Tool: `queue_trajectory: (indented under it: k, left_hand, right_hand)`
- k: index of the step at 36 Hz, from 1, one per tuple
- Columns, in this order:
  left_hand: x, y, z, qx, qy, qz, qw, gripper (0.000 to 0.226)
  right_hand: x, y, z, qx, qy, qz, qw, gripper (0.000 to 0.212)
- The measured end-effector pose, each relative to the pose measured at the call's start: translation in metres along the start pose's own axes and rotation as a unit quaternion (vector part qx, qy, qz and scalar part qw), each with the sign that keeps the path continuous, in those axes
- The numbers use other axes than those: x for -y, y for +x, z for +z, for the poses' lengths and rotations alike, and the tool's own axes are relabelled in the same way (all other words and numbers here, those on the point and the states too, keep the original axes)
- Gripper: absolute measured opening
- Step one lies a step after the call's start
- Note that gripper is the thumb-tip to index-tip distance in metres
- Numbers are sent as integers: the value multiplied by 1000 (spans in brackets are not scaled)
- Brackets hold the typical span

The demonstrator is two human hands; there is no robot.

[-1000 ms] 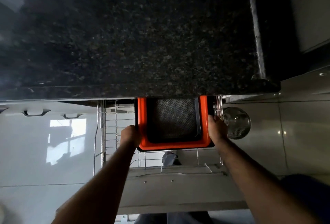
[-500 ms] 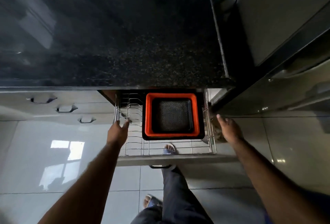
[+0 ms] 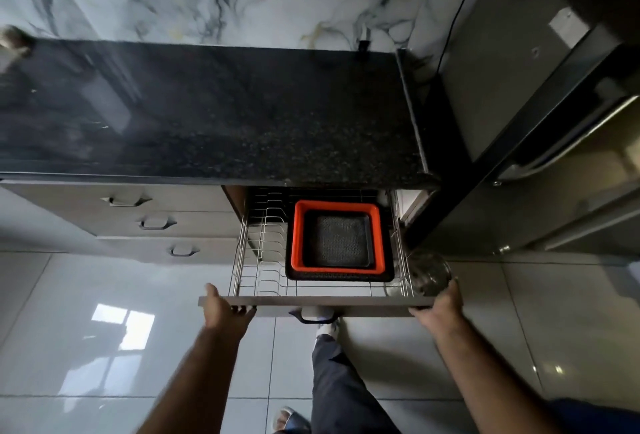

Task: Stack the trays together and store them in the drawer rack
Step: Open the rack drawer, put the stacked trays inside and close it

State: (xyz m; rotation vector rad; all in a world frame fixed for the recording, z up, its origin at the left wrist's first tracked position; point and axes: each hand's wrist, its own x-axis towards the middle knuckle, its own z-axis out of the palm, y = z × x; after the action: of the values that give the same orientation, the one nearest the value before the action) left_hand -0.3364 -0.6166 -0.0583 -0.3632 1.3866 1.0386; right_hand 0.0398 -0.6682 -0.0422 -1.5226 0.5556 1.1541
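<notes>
The stacked trays lie flat in the pulled-out wire drawer rack [image 3: 258, 260]: an orange tray [image 3: 298, 236] nested in a black tray [image 3: 339, 276], with a dark mesh tray [image 3: 341, 239] inside the orange one. The stack sits in the rack's right half. My left hand [image 3: 225, 309] rests on the left end of the drawer's front panel [image 3: 367, 305], fingers curled over its top edge. My right hand [image 3: 440, 305] presses on the panel's right end.
A black granite counter [image 3: 225, 115] overhangs the drawer. Three shut drawers with handles [image 3: 156, 224] are to the left. A dark fridge [image 3: 519, 156] stands at the right. A round steel lid [image 3: 429, 274] sits by the rack's right side. My legs and feet stand on the glossy tiled floor [image 3: 86, 329].
Both hands let go of the trays and drew back to the drawer's front panel. The view has pulled back and up, showing the wall and the whole counter.
</notes>
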Motion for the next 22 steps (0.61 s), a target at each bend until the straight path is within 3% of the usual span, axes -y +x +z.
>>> queue_trajectory:
  k: [2,6,11,15,19,22]
  left_hand:
    - [-5,-3,16,-25,2,-6,1000,76]
    - [-15,6,39,-67,-1,-10,998,89]
    - [-25,24,66,-58,-16,-9,998,97]
    - [-35,40,92,-19,-43,-17,999,102]
    - [-42,51,130,-3,-47,3,999,100]
    - [-48,57,162,8,-47,18,999,99]
  right_hand:
    - [-5,-2,9,-3,-16,9,1000,78]
    - [-8,1,21,27,-77,-67,994,81]
    - [15,4,63,-37,26,9,999,83]
    - [30,14,94,-57,52,-22,997,73]
    - [42,24,118,68,-56,-89,992,70]
    - [59,31,147,57,-36,-81,994,67]
